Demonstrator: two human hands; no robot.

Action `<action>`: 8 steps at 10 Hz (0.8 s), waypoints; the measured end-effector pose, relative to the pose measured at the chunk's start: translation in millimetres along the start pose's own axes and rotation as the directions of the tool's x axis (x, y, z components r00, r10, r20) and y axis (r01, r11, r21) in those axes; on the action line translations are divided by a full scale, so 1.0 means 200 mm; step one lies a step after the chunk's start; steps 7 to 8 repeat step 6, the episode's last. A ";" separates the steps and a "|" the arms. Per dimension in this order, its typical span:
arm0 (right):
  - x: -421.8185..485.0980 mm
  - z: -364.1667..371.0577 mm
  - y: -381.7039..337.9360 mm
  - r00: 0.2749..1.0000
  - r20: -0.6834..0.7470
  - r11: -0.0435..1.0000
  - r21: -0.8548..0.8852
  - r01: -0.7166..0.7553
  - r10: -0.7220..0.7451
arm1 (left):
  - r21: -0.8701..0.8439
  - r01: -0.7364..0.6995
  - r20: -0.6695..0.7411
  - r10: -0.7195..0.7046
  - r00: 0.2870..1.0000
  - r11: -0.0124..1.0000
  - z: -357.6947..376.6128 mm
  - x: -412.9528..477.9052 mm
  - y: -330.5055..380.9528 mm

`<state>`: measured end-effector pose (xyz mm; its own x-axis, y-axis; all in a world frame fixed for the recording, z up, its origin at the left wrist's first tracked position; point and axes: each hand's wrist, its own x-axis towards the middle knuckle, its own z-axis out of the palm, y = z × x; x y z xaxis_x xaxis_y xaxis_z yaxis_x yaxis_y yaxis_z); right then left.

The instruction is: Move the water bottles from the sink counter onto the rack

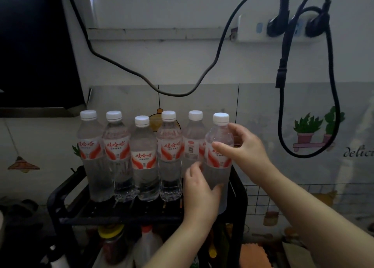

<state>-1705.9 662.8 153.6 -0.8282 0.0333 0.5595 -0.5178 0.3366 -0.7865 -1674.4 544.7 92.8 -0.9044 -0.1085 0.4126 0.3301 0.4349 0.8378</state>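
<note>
Several clear water bottles with white caps and red-and-white labels stand upright in a row (pixel 142 158) on the top shelf of a black rack (pixel 121 219). The rightmost bottle (pixel 218 162) stands at the shelf's right end, touching its neighbour. My left hand (pixel 200 188) wraps around its lower part. My right hand (pixel 244 148) grips its upper part, with the thumb across the label and the fingers behind the shoulder. The base of this bottle is hidden behind my left hand.
A white power strip (pixel 253 29) on the wall holds black plugs, and their cables (pixel 335 105) hang in loops above and to the right of the rack. A dark appliance (pixel 30 45) fills the top left. Jars and a white jug (pixel 147 245) sit on the shelf below.
</note>
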 end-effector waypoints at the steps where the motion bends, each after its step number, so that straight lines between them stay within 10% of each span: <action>1: 0.00 -0.01 0.00 1.000 -0.016 0.999 -0.025 0.026 -0.027 | 0.005 0.016 0.005 -0.016 1.000 1.000 0.01 0.00 -0.01; 8: -0.13 -0.04 -0.07 0.995 -0.056 0.956 -0.279 -0.090 0.078 | 0.325 0.047 0.101 -0.084 0.991 0.944 -0.19 -0.05 -0.02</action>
